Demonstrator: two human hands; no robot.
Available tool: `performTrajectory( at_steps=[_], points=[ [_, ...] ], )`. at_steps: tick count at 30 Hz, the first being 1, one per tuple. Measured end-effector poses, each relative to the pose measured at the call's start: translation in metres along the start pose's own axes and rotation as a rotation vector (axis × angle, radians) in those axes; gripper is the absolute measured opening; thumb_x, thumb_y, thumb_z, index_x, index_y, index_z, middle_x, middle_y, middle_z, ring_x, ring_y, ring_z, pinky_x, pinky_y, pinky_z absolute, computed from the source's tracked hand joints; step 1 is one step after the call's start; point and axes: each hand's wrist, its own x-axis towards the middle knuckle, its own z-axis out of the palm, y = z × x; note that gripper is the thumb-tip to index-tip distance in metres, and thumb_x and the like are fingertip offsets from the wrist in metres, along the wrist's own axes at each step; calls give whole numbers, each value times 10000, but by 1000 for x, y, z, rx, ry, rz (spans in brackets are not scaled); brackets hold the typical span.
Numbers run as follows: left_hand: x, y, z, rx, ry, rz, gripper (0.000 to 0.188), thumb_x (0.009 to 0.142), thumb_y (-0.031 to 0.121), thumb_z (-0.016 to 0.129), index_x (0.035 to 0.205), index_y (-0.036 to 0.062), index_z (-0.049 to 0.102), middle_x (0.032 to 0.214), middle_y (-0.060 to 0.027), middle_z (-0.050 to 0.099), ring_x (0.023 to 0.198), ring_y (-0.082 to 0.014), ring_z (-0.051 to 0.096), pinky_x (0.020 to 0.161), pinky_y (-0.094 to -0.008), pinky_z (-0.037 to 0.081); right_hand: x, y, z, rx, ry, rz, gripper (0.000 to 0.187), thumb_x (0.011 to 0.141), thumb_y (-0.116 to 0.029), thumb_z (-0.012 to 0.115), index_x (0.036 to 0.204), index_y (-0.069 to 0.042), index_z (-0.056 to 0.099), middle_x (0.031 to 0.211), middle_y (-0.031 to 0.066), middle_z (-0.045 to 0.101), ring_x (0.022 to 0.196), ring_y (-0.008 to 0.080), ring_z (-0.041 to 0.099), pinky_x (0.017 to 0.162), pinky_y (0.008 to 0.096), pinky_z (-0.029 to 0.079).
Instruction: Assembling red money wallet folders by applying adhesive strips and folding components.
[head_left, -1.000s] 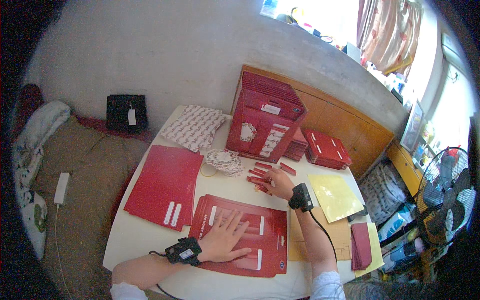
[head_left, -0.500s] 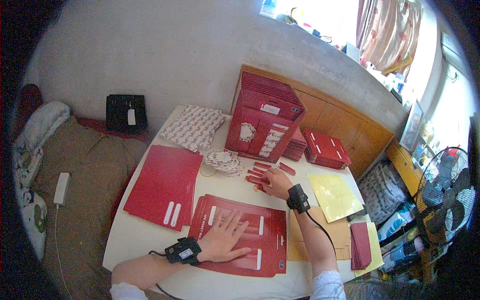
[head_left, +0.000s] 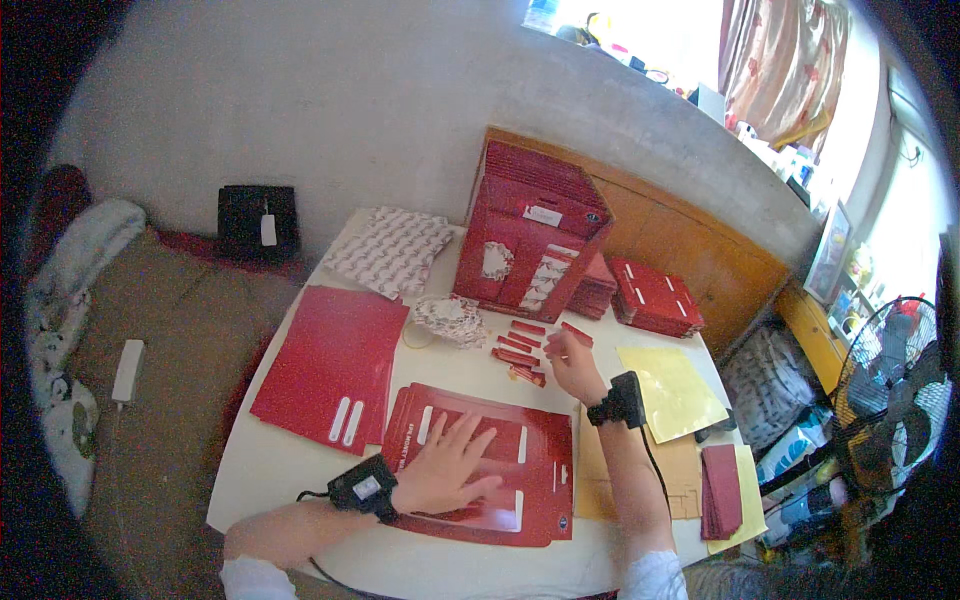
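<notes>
My left hand (head_left: 447,470) lies flat with its fingers spread on a red flat cardboard sheet (head_left: 546,450) with white slots, near the table's front. Below that sheet's edge other red sheets show. My right hand (head_left: 576,372) is over the white table just beyond it, fingers bent and drawn together; what they pinch, if anything, is too small to make out. A single red strip (head_left: 578,334) lies at its fingertips. To the left of this hand several short red strips (head_left: 516,356) lie in a loose row. Both wrists wear black strapped devices.
Red sheets (head_left: 325,365) lie at left, beside a patterned packet (head_left: 390,250) and a patterned bundle (head_left: 450,322). Behind stand a tall red card stack (head_left: 530,225) and a lower red stack (head_left: 655,300). Yellow paper (head_left: 670,390) lies right; a black fan (head_left: 890,370) stands beyond.
My right hand has moved right, off the row of red strips to the single strip beside it. My left hand stays spread on the red sheet.
</notes>
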Motion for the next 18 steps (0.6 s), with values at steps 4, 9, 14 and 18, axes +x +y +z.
performTrajectory(
  at_steps=[4, 9, 14, 18],
  points=[
    [21, -7, -13, -262, 86, -102, 561, 873, 326, 484, 1251, -67, 352, 1299, -297, 333, 1247, -402, 300, 1034, -478, 230, -13, 12, -2, 186, 23, 111, 303, 797, 47, 433, 1097, 26, 463, 1001, 157, 606, 988, 233, 585, 847, 329, 467],
    [61, -35, -12, -652, 235, -385, 439, 831, 94, 469, 1225, -59, 353, 1204, -276, 446, 1180, -368, 410, 990, -380, 318, -22, 4, 4, 347, 33, 170, 344, 795, 11, 433, 1139, 16, 428, 1062, 186, 582, 1015, 249, 568, 875, 325, 438],
    [100, -84, 48, -697, 357, -343, 460, 801, 50, 447, 1239, -46, 343, 1198, -281, 452, 1182, -364, 415, 996, -365, 311, -23, 4, 16, 359, 32, 242, 415, 782, 63, 402, 1195, 21, 392, 1158, 173, 525, 1092, 228, 517, 904, 326, 422],
    [117, -78, 55, -699, 424, -384, 488, 776, 26, 437, 1248, -42, 331, 1215, -276, 445, 1193, -356, 407, 1002, -365, 303, -27, -19, 7, 555, 24, 349, 441, 779, 57, 441, 1214, 19, 379, 1179, 180, 512, 1104, 233, 508, 902, 318, 422]
  ],
)
